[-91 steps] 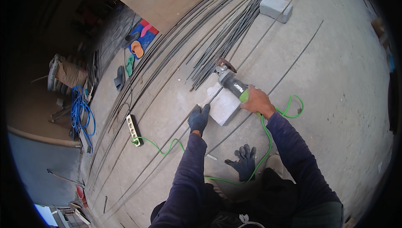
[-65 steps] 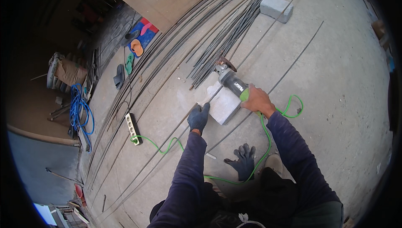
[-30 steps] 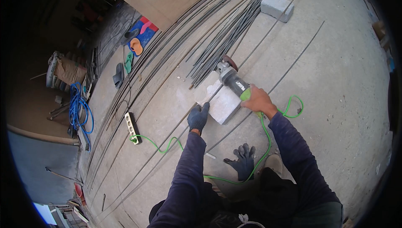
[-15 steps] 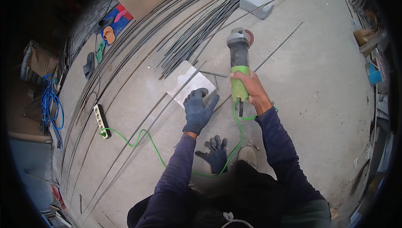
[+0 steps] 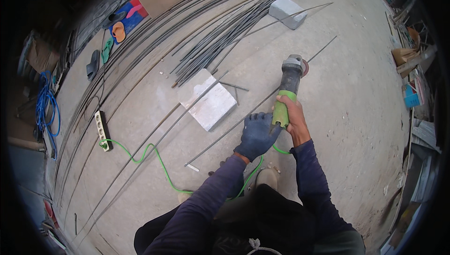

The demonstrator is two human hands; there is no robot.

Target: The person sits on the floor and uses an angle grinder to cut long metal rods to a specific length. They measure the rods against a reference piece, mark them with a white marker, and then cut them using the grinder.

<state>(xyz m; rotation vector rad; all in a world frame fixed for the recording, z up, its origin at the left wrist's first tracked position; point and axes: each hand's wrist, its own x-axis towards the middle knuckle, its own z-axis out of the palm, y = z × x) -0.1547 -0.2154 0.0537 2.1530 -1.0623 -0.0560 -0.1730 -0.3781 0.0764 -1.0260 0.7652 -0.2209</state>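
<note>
My right hand (image 5: 293, 114), bare, is closed round the green rear body of an angle grinder (image 5: 290, 79). The grinder's dark head points away from me, and its reddish disc (image 5: 305, 68) shows at the right side. Against the tool's back end, where the cord leaves, my left hand (image 5: 257, 135) in a dark blue work glove is curled; its thumb side is partly hidden. Below the grinder a thin steel rod (image 5: 225, 130) lies on the floor. To the left, another rod (image 5: 194, 102) rests across a pale block (image 5: 214, 109).
A bundle of steel rods (image 5: 225, 39) lies ahead, beside a second pale block (image 5: 288, 12). The green cord (image 5: 161, 163) runs to a power strip (image 5: 101, 131) at left. A loose dark glove (image 5: 237, 187) is partly under my left arm. Sandals (image 5: 118, 32) lie far left.
My left hand has left the block and rod and come right to the grinder's back end. The grinder, in my right hand, has shifted right and nearer, tilting rightward.
</note>
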